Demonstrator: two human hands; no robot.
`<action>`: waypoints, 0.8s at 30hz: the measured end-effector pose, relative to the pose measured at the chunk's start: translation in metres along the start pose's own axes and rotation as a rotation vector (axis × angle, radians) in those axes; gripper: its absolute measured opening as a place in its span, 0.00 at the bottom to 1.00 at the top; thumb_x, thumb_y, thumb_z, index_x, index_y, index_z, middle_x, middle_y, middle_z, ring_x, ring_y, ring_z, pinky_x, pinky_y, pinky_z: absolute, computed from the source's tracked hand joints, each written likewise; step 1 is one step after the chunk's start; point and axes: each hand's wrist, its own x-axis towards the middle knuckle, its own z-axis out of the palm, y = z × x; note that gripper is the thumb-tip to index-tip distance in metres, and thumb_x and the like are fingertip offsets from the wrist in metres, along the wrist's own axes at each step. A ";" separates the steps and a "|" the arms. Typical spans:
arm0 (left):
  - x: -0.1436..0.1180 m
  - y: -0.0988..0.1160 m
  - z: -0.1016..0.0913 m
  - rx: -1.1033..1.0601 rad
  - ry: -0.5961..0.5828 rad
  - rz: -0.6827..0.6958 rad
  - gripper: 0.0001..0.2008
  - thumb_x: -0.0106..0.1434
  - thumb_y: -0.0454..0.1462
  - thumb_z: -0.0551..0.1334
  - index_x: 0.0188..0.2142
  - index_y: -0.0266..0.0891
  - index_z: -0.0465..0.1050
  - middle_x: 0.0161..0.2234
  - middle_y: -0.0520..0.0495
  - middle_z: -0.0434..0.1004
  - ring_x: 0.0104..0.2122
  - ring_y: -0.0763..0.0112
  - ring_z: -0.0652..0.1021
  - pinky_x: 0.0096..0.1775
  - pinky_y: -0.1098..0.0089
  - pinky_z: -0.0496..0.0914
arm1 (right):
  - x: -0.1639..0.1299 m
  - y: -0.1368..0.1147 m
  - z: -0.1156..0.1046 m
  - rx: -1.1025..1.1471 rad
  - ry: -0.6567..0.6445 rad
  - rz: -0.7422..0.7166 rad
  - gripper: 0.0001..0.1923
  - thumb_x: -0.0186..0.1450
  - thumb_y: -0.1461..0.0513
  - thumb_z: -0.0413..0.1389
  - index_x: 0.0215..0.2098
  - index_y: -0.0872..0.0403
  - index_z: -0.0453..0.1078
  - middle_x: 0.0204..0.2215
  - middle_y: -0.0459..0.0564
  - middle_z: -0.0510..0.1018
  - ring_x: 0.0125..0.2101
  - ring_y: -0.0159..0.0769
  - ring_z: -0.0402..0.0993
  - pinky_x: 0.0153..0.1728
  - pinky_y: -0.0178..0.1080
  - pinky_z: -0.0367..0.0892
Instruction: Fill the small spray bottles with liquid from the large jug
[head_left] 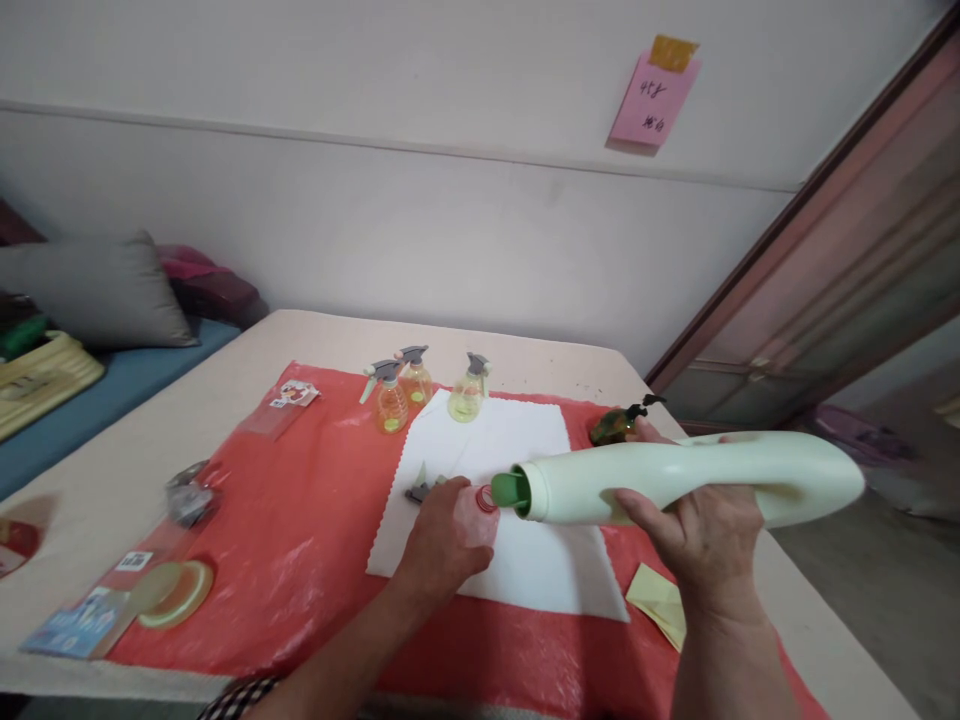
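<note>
Right hand (694,530) nearest, wrapped around a pale green detergent bottle (697,478) held sideways over the white cloth (517,560), its green spout (511,490) pointing left. Left hand (448,540) closed on a small clear bottle (484,503) with red-rimmed mouth, just beside the spout. Three yellow spray bottles (417,378) stand at the cloth's far edge on the red plastic sheet (300,560).

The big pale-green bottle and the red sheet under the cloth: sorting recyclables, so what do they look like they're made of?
The pale-green bottle, tipped sideways in the right hand, looks like opaque matte plastic: smooth moulded body, green spout. The red sheet seems to be thin glossy plastic film, judging by its wrinkles and shiny glare.
</note>
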 end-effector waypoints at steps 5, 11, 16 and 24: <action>0.000 0.001 -0.002 0.023 -0.004 0.001 0.42 0.47 0.38 0.70 0.63 0.44 0.67 0.67 0.34 0.70 0.67 0.43 0.70 0.66 0.51 0.63 | 0.000 -0.001 -0.002 0.009 -0.025 0.024 0.37 0.68 0.31 0.50 0.54 0.46 0.80 0.46 0.56 0.86 0.52 0.57 0.79 0.60 0.63 0.67; -0.003 0.001 0.003 0.000 0.053 0.003 0.42 0.46 0.38 0.69 0.63 0.43 0.68 0.66 0.34 0.71 0.66 0.43 0.70 0.66 0.53 0.64 | 0.004 -0.007 -0.006 0.020 -0.018 0.038 0.43 0.66 0.28 0.48 0.58 0.50 0.78 0.46 0.58 0.86 0.52 0.58 0.79 0.61 0.64 0.66; -0.001 0.002 0.001 0.020 0.045 0.008 0.41 0.46 0.38 0.69 0.63 0.42 0.68 0.66 0.34 0.71 0.66 0.43 0.70 0.65 0.52 0.64 | 0.007 -0.010 -0.009 0.019 -0.014 0.031 0.44 0.66 0.28 0.48 0.58 0.50 0.77 0.44 0.57 0.86 0.51 0.58 0.80 0.61 0.63 0.66; 0.002 -0.001 0.002 0.060 0.043 0.009 0.41 0.46 0.37 0.69 0.62 0.42 0.67 0.63 0.35 0.73 0.63 0.46 0.72 0.64 0.52 0.65 | 0.003 -0.007 -0.005 0.020 0.009 -0.014 0.40 0.67 0.29 0.49 0.52 0.49 0.80 0.38 0.53 0.87 0.46 0.54 0.82 0.66 0.61 0.59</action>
